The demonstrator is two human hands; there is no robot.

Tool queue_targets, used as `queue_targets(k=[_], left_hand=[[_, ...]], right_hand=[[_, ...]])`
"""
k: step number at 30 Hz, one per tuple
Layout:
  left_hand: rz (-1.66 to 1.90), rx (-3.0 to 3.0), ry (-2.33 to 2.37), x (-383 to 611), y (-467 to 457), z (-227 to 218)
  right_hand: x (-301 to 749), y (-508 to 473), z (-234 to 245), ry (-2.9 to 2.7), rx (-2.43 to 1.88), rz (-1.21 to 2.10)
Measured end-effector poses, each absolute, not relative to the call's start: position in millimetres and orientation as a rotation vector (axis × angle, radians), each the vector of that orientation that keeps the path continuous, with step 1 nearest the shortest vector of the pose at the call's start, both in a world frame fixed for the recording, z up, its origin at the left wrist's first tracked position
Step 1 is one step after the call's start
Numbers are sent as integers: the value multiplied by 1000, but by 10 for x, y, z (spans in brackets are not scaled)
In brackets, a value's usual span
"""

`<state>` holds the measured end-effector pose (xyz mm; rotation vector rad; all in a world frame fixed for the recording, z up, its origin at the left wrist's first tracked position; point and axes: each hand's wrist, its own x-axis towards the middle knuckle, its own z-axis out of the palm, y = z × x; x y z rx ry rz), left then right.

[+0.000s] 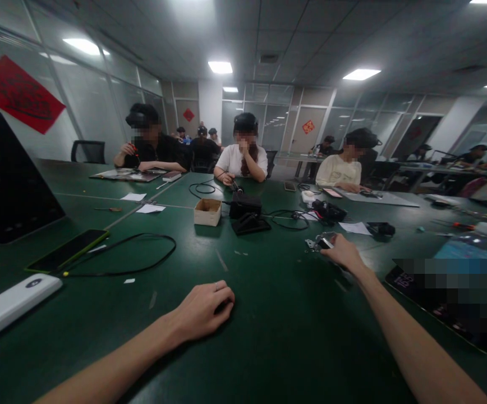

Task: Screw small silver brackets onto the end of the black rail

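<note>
My left hand [203, 308] rests on the green table [269, 314] with its fingers curled under, a ring on one finger, and nothing visibly in it. My right hand [344, 252] reaches far forward to the right, and its fingers close on a small metal part [320, 242] lying on the table. A blurred-out dark device [449, 297] lies just right of that arm.
A phone [69, 249] with a looping black cable [142, 258] and a white power bank [10, 306] lie at left. A small cardboard box [207, 212], a black soldering station [247, 213] and cables sit mid-table. Several people sit along the far side.
</note>
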<state>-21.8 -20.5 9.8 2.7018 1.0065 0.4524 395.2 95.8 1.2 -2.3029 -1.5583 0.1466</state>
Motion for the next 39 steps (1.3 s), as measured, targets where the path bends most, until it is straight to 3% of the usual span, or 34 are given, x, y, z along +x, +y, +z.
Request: queue_targets(k=[16, 39], left_hand=[[448, 2691, 1008, -215, -209, 105], [439, 2692, 1001, -224, -209, 111]], right_hand=[[4050, 925, 78, -1679, -2358, 311], [3858, 890, 29, -1799, -2387, 138]])
